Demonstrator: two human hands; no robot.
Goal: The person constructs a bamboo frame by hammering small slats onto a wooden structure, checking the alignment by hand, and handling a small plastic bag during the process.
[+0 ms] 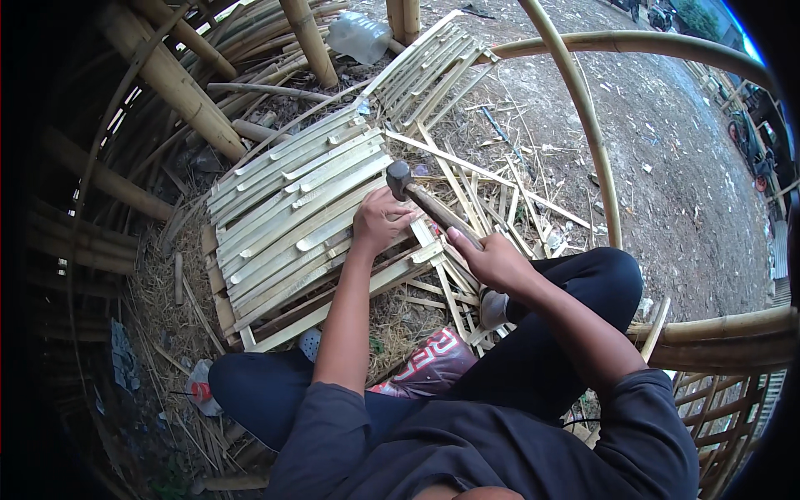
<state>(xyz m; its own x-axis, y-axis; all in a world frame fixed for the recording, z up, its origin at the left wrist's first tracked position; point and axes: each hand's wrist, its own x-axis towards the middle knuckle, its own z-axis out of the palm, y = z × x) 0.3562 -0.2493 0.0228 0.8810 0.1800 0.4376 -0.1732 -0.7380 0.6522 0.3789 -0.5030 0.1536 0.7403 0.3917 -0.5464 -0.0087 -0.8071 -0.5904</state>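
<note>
My right hand [500,262] is wrapped round the wooden handle of a hammer [433,207]. Its dark metal head is raised just beyond my left hand [383,221]. The left fingers are pinched together at the right-hand ends of the bamboo slats; what they pinch is too small to make out. Under that hand lies a slatted bamboo panel [287,221], its pale split strips set side by side with narrow gaps. Nearest me, one strip [350,300] sits apart from the rest, with a wider gap behind it.
A second slatted panel [429,71] lies beyond the first. Loose bamboo offcuts [475,196] litter the ground to the right. Thick bamboo poles [179,83] stand at left, and a curved pole [587,117] rises at right. A printed bag [433,362] lies between my legs.
</note>
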